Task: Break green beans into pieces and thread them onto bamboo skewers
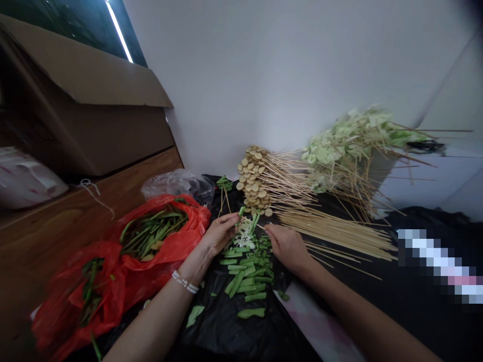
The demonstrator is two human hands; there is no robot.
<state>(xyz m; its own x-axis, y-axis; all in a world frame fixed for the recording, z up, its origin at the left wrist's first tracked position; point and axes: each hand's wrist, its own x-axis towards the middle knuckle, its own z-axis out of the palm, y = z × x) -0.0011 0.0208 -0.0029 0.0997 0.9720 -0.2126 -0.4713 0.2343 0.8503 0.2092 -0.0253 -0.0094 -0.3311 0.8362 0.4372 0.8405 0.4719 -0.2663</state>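
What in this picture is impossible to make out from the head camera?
Head view:
- The left hand hides what it grips, except a green tip.
- The white crumbs are too small to identify.
- Folds of the red plastic bag hide part of its contents.
- The pixelated patch hides whatever lies there.

The skewers (pixel 339 234) on the right are pale, smooth wood. On the left, a red plastic bag (pixel 196 213) looks thin, glossy and crinkled on a smooth wooden table (pixel 45 236), and the far box (pixel 113 141) is matt brown cardboard. Black plastic sheeting (pixel 219 327) near the bag has a soft sheen.
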